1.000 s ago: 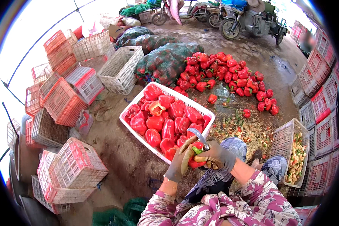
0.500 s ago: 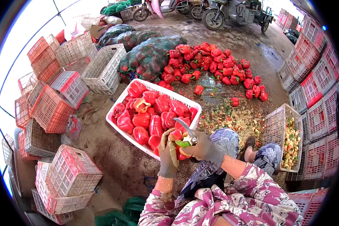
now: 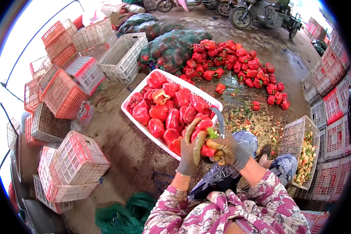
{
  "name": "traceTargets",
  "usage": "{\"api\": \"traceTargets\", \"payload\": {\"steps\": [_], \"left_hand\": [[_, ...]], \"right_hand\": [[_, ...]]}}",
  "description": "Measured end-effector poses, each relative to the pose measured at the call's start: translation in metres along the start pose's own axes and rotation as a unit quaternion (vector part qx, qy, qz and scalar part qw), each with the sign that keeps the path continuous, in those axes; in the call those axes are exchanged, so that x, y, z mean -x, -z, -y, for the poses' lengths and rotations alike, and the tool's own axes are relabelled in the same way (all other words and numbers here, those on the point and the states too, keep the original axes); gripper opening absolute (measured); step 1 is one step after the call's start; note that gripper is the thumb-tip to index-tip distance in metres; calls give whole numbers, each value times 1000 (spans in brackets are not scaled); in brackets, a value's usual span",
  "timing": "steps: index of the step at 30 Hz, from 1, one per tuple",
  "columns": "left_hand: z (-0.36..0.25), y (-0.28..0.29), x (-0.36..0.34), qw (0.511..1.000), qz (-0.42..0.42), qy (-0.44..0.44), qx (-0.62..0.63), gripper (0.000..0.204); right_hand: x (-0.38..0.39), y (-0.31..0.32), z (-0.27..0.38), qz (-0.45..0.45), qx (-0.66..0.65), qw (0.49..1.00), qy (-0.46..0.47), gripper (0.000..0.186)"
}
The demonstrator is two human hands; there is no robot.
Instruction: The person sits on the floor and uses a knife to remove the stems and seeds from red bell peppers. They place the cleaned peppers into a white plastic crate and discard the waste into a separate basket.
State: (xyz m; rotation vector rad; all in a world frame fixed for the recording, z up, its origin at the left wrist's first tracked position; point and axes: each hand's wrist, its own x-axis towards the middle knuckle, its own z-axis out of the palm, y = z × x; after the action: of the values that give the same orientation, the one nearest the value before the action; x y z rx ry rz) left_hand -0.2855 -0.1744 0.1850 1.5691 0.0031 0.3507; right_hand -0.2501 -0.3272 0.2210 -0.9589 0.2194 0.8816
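My gloved left hand (image 3: 190, 151) is closed round a red bell pepper (image 3: 202, 126) at the near corner of a white basket (image 3: 149, 136). My gloved right hand (image 3: 231, 150) is closed on a knife with a curved grey blade (image 3: 219, 116); its handle is hidden in the fingers. Between the two hands shows the pepper's green stem end (image 3: 212, 133). The right thumb lies against the pepper's lower side. Red peppers (image 3: 158, 112) fill the basket, one of them torn with its pale inside showing.
Loose red peppers (image 3: 243, 66) lie heaped on the floor ahead, beside filled green mesh sacks (image 3: 171, 50). A crate (image 3: 305, 156) of pepper cores stands at my right. Stacked crates (image 3: 80, 160) line both sides. Green netting (image 3: 124, 214) lies near my left; a three-wheeler (image 3: 261, 15) is parked far off.
The view has shifted, so the scene sits further right. The pepper has turned in my hands, showing more red skin, and the blade now points more upright.
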Motion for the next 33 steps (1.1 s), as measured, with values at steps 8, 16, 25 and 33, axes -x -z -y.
{"api": "traceTargets", "payload": {"steps": [8, 16, 25, 33], "left_hand": [[29, 5, -3, 972, -51, 81, 216, 43], [52, 120, -55, 963, -234, -11, 135, 48], [149, 144, -46, 749, 34, 111, -653, 46], [170, 160, -122, 793, -100, 120, -589, 61]], "right_hand": [[12, 34, 5, 66, -103, 990, 70, 39], [85, 122, 67, -221, -42, 914, 336, 28], [156, 185, 58, -459, -71, 822, 329, 30], [152, 204, 60, -518, -38, 785, 336, 34]]}}
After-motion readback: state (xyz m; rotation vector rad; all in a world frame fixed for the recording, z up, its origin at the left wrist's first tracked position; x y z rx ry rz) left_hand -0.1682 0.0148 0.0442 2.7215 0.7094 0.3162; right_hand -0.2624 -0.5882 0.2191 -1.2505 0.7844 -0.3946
